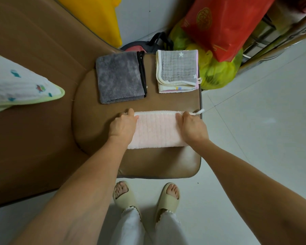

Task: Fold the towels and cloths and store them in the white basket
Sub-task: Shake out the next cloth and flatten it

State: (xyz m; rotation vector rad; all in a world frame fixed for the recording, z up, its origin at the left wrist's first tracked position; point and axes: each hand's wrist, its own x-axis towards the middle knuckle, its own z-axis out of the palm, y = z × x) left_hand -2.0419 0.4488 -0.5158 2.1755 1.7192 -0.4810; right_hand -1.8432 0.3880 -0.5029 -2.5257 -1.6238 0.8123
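Both forearms are bare, with no sleeves, watch or rings showing on the left hand [122, 125] or the right hand [193, 127]. The person wears white trousers [148, 228] whose hems are cut in a wavy, scalloped edge. On the feet are pale beige slide sandals [124, 195], thick-soled and open at the front, so that the toes show.

Seat cushion [148, 163]: lay on the sofa [34, 138], right end.
Near edge: ribbed towel [155, 129], left hand [123, 124] on its left end, right hand [193, 126] on its right.
Behind, left: plush cloth [118, 76].
Behind, right: quilted cloth [177, 71], apart from it.
Far left: pillow [16, 85].
Beyond the cushion: bags [217, 41] on the floor [263, 121].
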